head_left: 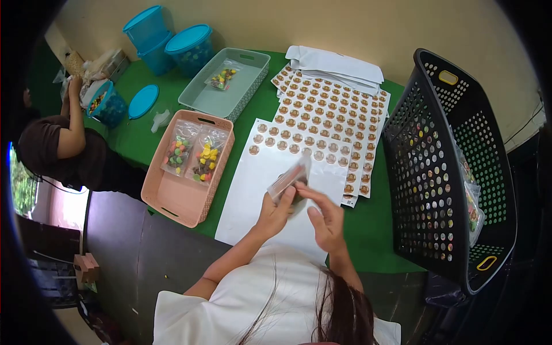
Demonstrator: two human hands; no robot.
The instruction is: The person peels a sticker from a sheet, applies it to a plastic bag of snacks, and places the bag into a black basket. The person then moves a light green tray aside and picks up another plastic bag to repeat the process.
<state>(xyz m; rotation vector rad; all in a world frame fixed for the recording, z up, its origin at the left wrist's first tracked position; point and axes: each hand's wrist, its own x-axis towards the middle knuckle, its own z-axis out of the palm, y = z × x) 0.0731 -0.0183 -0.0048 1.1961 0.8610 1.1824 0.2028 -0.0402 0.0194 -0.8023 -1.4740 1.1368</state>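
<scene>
My left hand (275,216) is closed on a clear plastic bag (289,179), tilted above the sticker sheet. What the bag contains is hard to make out. My right hand (328,221) is beside it, thumb apart, with the index fingertip at the bag's right side. Under both hands lies a white sheet of round brown stickers (253,192); its lower part is bare backing, with stickers left along the top. More sticker sheets (328,106) are stacked behind it.
Left of the sheets stand a pink basket (172,210) with two candy bags, and a pale green basket (198,98) with one. A tall black crate (422,172) with bags inside stands right. Blue lidded tubs (190,52) stand behind. Another person (63,141) works at the far left.
</scene>
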